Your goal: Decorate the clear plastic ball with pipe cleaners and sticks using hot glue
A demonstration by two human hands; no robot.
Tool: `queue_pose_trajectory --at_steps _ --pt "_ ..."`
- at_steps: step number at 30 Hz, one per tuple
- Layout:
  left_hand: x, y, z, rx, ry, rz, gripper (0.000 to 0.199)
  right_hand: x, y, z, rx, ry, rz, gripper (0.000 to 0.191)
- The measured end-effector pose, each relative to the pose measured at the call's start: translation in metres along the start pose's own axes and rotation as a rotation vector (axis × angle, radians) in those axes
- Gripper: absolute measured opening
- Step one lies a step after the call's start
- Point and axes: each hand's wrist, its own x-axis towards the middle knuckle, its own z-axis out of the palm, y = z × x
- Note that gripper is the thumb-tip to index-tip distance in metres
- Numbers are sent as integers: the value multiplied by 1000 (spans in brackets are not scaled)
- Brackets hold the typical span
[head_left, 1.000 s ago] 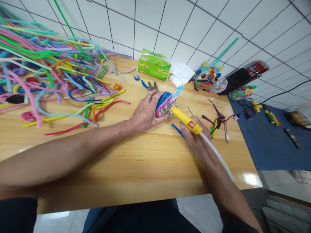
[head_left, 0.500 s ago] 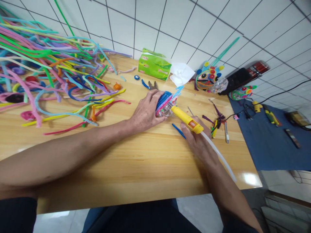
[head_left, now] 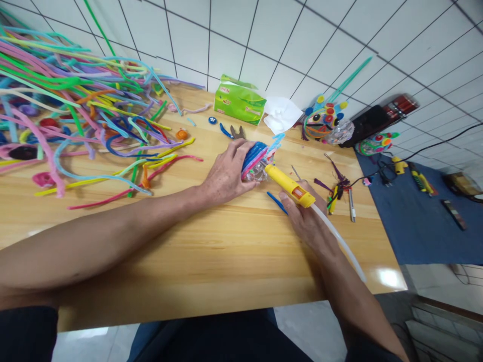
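My left hand point(head_left: 229, 173) is wrapped round the left side of a small craft piece point(head_left: 256, 162), clear plastic covered with blue and pink pipe cleaners, on the wooden table. In my right hand point(head_left: 307, 213) is a yellow hot glue gun point(head_left: 290, 185), its nozzle at the right side of the craft piece. Whether the nozzle touches it I cannot tell. A long translucent glue stick point(head_left: 341, 244) sticks out of the gun's back end. The gun's handle is hidden behind my fingers. A short blue pipe cleaner point(head_left: 277, 202) lies between my hands.
Many coloured pipe cleaners point(head_left: 86, 110) are heaped at the left. Behind my hands stand a green tissue pack point(head_left: 240, 103) and a crumpled white tissue point(head_left: 282, 113). A decorated craft piece point(head_left: 324, 120), purple threads point(head_left: 339, 181) and a pen point(head_left: 352, 205) are at the right, with a black cord point(head_left: 422, 146).
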Motion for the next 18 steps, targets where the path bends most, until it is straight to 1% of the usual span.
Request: queue_pose_trajectory --at_steps 4,9,14,18 --pt "0 0 -1 5 -11 3 102 1 -2 -1 2 -33 -33 14" --pt "0 -1 0 -3 -11 7 101 3 -6 -5 -11 -35 23 17" --pt "-1 -1 1 -11 11 7 101 4 -5 -7 -5 -37 -41 17" --pt "-1 -1 1 -5 4 -2 101 4 -5 -8 -23 -63 8 16"
